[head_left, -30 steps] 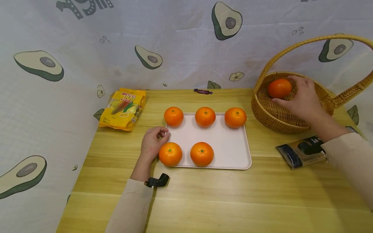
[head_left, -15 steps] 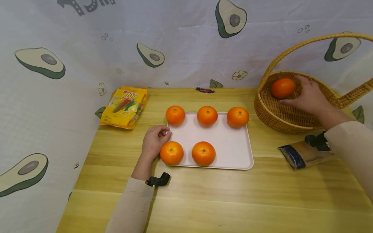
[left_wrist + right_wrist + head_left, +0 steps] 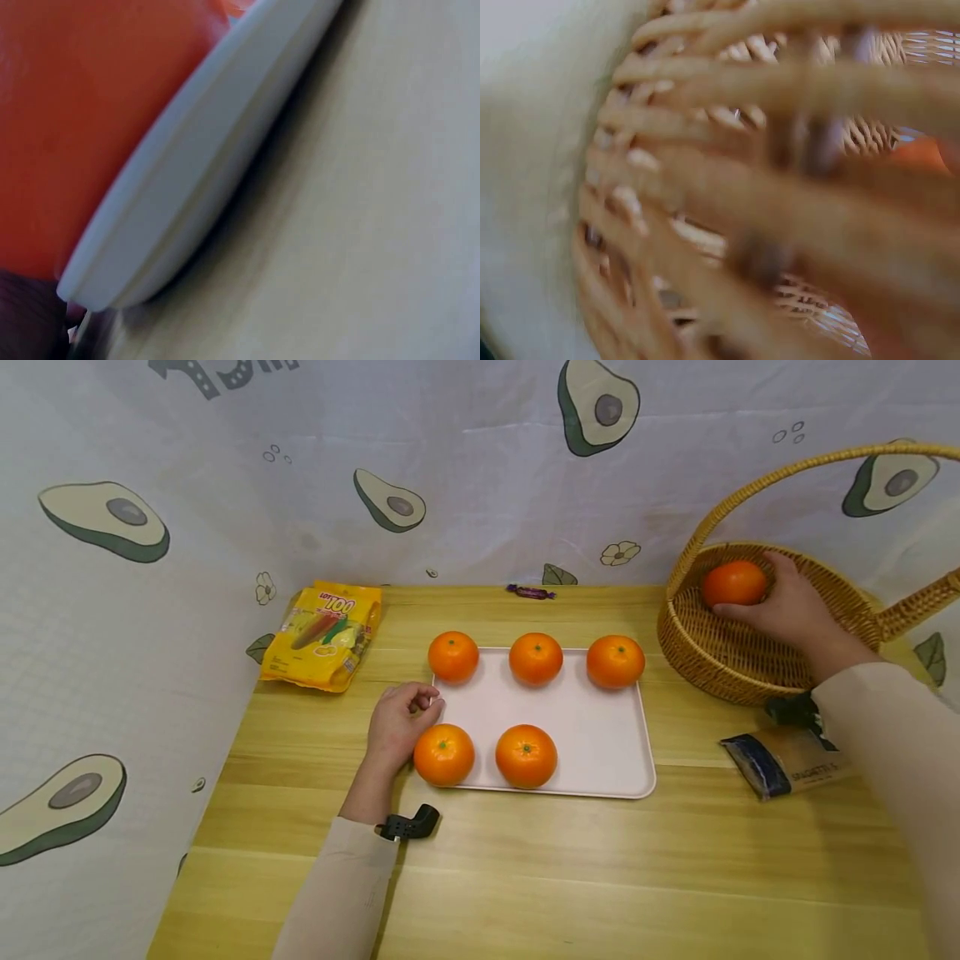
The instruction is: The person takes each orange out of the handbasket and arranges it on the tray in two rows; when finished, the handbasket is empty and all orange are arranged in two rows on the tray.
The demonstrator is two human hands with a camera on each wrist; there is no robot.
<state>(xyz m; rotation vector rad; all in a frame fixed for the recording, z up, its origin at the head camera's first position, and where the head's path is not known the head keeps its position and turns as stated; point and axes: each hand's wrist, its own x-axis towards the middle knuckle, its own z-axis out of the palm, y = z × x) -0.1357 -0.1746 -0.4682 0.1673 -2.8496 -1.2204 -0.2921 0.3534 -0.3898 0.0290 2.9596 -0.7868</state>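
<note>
My right hand [image 3: 792, 614] reaches into the wicker basket [image 3: 693, 653] at the right and grips a reddish-orange orange [image 3: 735, 583], thumb at its lower side and fingers at its far right side. At the left end of the pale tray [image 3: 592, 727], my left hand [image 3: 397, 727] rests with loosely curled fingers at the rim. Beside its thumb sits an orange [image 3: 444, 755] in the tray's near left corner; the left wrist view shows the tray's side [image 3: 187, 165] close up. Several more oranges [image 3: 527, 756] lie on the tray. The basket's weave [image 3: 667, 165] hides most of the right hand's work in its wrist view.
A yellow candy bag [image 3: 322, 635] lies at the back left. At the table's back edge is a purple-wrapped candy [image 3: 531, 592]. A spaghetti packet [image 3: 780, 764] lies partly under the right forearm. The basket's tall handle [image 3: 750, 485] arches over the right hand.
The right hand's thumb and fingers have drawn in on the orange in the basket. The whole view has shifted slightly; the left hand and tray stay in place.
</note>
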